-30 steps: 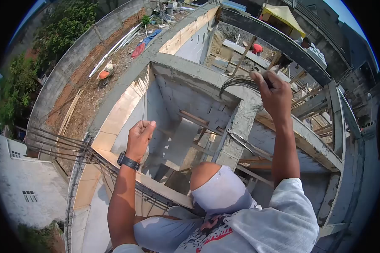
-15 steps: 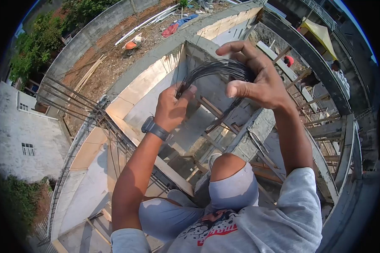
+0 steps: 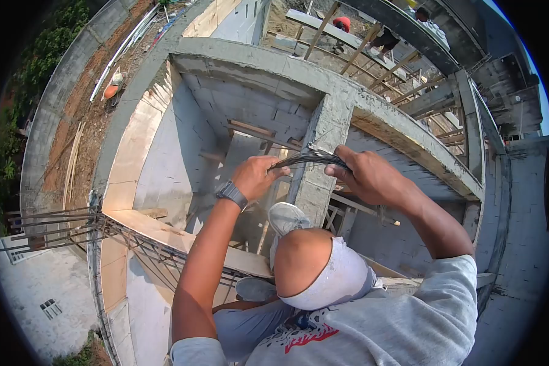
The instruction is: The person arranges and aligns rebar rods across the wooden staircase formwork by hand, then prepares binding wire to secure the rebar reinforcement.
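Note:
A bundle of thin dark wire point(image 3: 310, 158) stretches between my two hands in a shallow arch. My left hand point(image 3: 256, 178) is closed round its left end, thumb and fingers pressed together; a watch point(image 3: 232, 195) sits on that wrist. At the right end, my right hand point(image 3: 367, 173) grips the same bundle between thumb and fingers. The wire ends inside both hands are hidden. Below the bundle runs a rough grey concrete beam point(image 3: 317, 189), with my shoe point(image 3: 288, 218) beside my raised knee.
Steel bars point(image 3: 55, 221) jut out at the left from a rebar cage point(image 3: 146, 241). Plywood formwork point(image 3: 128, 152) lines the beam beyond. Deep openings between beams show walls and timber far below. Two people work at the upper right, one in a red top point(image 3: 341, 24).
My right hand has come down level with the left and closed on the wire, which was a taller loop with the fingers spread. The view has swung to the right.

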A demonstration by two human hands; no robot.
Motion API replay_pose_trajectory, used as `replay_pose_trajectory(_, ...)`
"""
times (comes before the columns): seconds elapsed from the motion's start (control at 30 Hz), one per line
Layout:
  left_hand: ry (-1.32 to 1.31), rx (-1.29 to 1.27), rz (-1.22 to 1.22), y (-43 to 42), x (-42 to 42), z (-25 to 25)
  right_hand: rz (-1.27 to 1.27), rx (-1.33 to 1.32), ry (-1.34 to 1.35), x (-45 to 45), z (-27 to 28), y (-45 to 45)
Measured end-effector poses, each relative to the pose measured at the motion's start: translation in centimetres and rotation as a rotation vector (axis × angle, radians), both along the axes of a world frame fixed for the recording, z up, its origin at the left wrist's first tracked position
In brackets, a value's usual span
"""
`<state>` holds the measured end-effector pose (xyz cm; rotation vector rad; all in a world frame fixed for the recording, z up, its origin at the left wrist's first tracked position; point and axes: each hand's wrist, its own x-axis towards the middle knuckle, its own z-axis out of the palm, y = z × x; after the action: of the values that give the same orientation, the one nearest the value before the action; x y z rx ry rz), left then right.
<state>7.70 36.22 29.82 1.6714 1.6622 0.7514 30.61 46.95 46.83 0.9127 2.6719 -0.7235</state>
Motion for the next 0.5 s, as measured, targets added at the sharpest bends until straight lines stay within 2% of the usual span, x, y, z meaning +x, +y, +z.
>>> replay_pose_trajectory(0.1, -0.045, -0.149, 0.022, 0.6, 2.8, -6.5, -0.184, -0.104, 0.026, 4.7, -10.7, 0.1)
replay_pose_trajectory(0.2, -0.073, -0.292, 0.051, 0.7, 4.7, -10.8, -0.308, -0.129, 0.124, 7.8, -20.4, -1.5)
replay_pose_trajectory(0.23, -0.058, -0.192, 0.134, 0.3, 5.2, -13.0, -0.346, -0.161, 0.146, 8.4, -22.6, -1.9)
replay_pose_trajectory(0.3, -0.034, -0.004, 0.304, -1.4, 6.9, -16.9, -0.391, -0.178, 0.085, 8.8, -26.2, -2.8)
replay_pose_trajectory(0.33, 0.029, -0.119, 0.311, -1.8, 6.9, -17.1, -0.373, -0.152, 0.125, 9.1, -28.2, -3.2)
replay_pose_trajectory(0.47, -0.401, -0.298, 0.435, -2.9, 7.8, -18.8, -0.389, -0.074, 0.283, 8.7, -30.7, -3.6)
replay_pose_trajectory(0.5, -0.432, -0.318, 0.434, -2.7, 8.2, -19.4, -0.381, -0.094, 0.242, 8.7, -30.8, -3.3)
